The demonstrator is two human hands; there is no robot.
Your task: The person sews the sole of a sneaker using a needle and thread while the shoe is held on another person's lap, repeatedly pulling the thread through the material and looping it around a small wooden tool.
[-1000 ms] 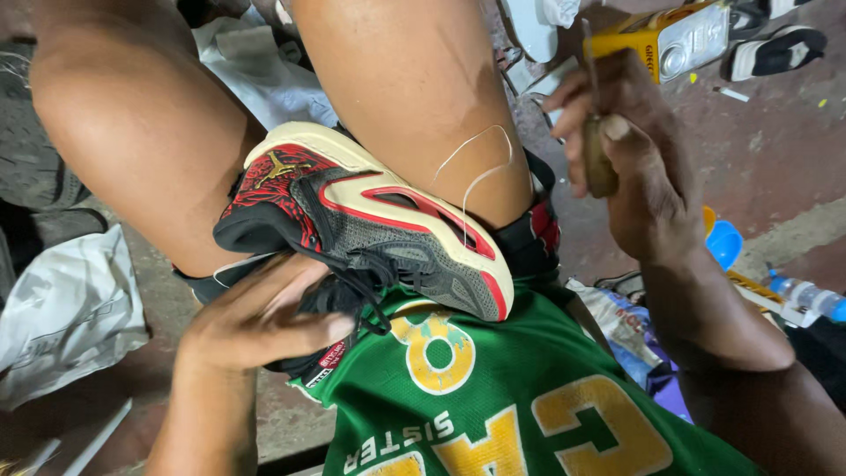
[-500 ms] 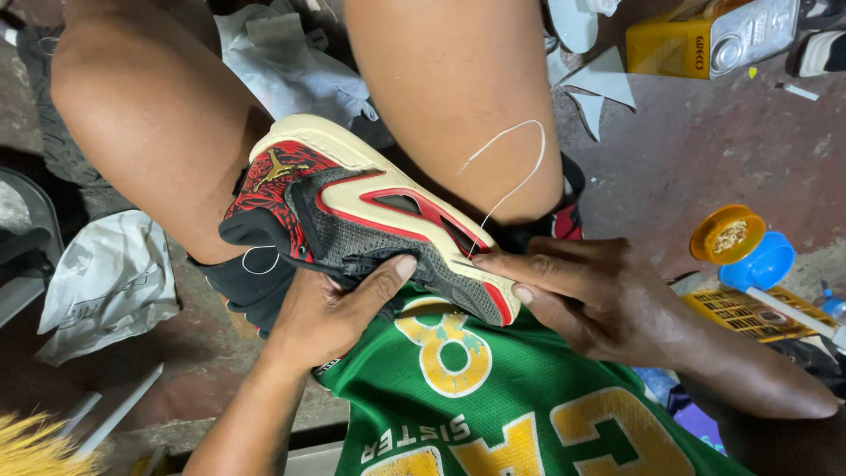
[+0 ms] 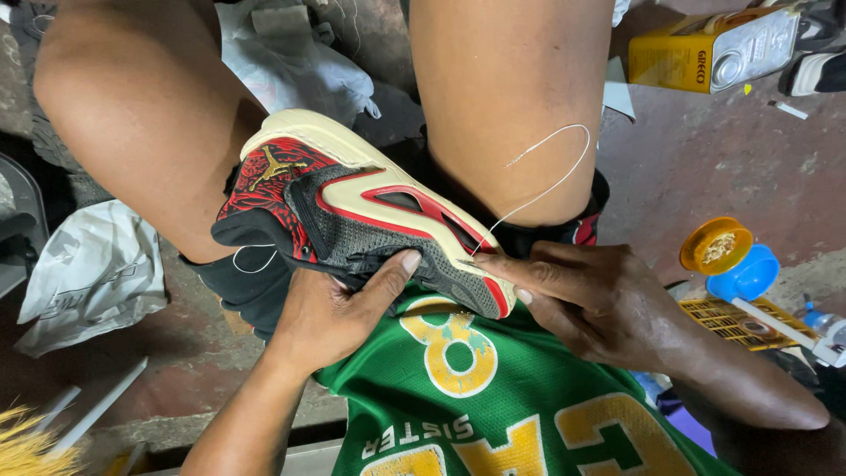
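Observation:
A red, black and cream sports shoe (image 3: 352, 211) lies sole-side up between my bare knees. My left hand (image 3: 339, 304) grips its black upper from below, thumb pressed on the mesh. My right hand (image 3: 586, 295) rests against the heel end, fingers pinching at the sole edge where a white thread (image 3: 551, 176) comes out and loops over my right thigh. A second loop of thread (image 3: 251, 260) hangs by the toe. Whether the right fingers hold a needle is hidden.
A yellow tin can (image 3: 714, 48) lies at the top right. An orange lid and blue cup (image 3: 731, 260) sit on the floor at right, above a yellow grid tray (image 3: 731, 322). White plastic bags (image 3: 88, 273) lie at left. My green jersey (image 3: 493, 405) fills the bottom.
My right hand came down from raised beside the knee to the shoe's heel edge, and the thread now loops over the thigh. The left hand shifted its grip under the shoe.

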